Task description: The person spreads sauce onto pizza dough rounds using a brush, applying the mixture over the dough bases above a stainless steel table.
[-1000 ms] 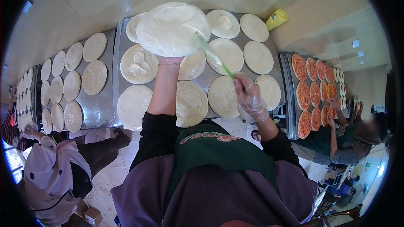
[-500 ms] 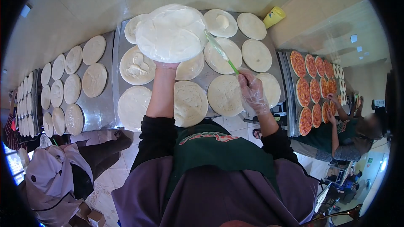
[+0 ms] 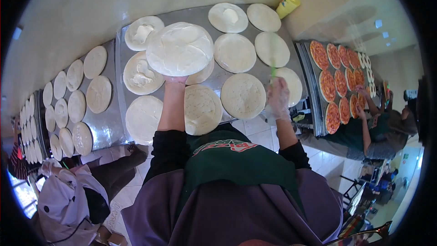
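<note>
Head view: coating looks nearly spread; the left hand (image 3: 176, 79), fingers hidden, supports a white-coated round dough base (image 3: 180, 49) at eleven o'clock; the gloved right hand (image 3: 278, 98) grips a blurred green-handled tool (image 3: 273, 70), one o'clock. Moving calls for a level palm.

The single camera sits on the person's head and faces forward and steeply down over the apron (image 3: 241, 164) to the nearby desk (image 3: 177, 16); its wide round view seems to bend things near the rim.
</note>
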Tool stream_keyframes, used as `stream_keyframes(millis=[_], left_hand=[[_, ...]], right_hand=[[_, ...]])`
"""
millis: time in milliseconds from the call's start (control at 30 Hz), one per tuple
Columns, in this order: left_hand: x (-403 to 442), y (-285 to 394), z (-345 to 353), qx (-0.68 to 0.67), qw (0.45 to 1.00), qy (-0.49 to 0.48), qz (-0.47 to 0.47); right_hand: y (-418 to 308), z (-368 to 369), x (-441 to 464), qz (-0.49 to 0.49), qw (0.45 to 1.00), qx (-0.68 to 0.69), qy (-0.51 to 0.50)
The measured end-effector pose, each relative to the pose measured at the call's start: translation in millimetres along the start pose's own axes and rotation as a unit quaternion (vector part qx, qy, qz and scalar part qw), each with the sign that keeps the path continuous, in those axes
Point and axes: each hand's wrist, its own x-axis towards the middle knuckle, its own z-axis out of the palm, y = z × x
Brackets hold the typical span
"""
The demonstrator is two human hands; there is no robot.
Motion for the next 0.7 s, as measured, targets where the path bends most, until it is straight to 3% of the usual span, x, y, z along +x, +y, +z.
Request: stream_keyframes(millis=[33, 67, 133, 167, 233, 267, 333, 400, 533, 633, 700], left_hand=[[1.1, -4.3, -1.5, 0.0, 1.0, 0.001, -0.016], [1.5, -8.2, -2.0, -0.001, 1.0, 0.003, -0.026], [3.2, -14.0, 0.2, 0.002, 0.998, 0.035, -0.045], [4.3, -16.4, 1.4, 0.002, 0.998, 0.036, -0.051], [5.9, -18.7, 3.0, 0.059, 0.993, 0.102, -0.025], [6.8, -17.8, 4.1, 0.06, 0.993, 0.101, -0.025], [7.6, -13.9, 3.3, 0.002, 0.999, 0.006, -0.043], [7.5, -8.5, 3.7, 0.005, 0.999, 0.006, -0.048], [3.1, -3.1, 4.4, 0.01, 0.996, 0.011, -0.086], [2.4, -4.3, 5.4, 0.01, 0.995, 0.007, -0.098], [2.2, -5.5, 6.3, 0.011, 0.994, 0.003, -0.106]], right_hand=[[-4.8, 10.0, -6.9, -0.054, 0.988, -0.119, -0.083], [-13.0, 19.5, -17.2, -0.051, 0.989, -0.117, -0.074], [-31.1, 38.1, -33.8, -0.206, 0.931, -0.258, -0.156], [-31.7, 41.8, -38.0, -0.204, 0.933, -0.257, -0.151], [-38.6, 50.2, -46.0, -0.289, 0.889, -0.3, -0.192], [-46.9, 50.3, -55.4, -0.258, 0.887, -0.319, -0.211], [-38.0, 48.6, -65.6, -0.265, 0.883, -0.296, -0.25], [-34.5, 50.2, -71.5, -0.296, 0.877, -0.236, -0.296], [-56.7, 47.1, -60.6, -0.26, 0.886, -0.242, -0.298], [-65.9, 45.7, -27.4, -0.214, 0.896, -0.319, -0.224], [-62.0, 43.1, -8.9, -0.311, 0.877, -0.326, -0.168]])
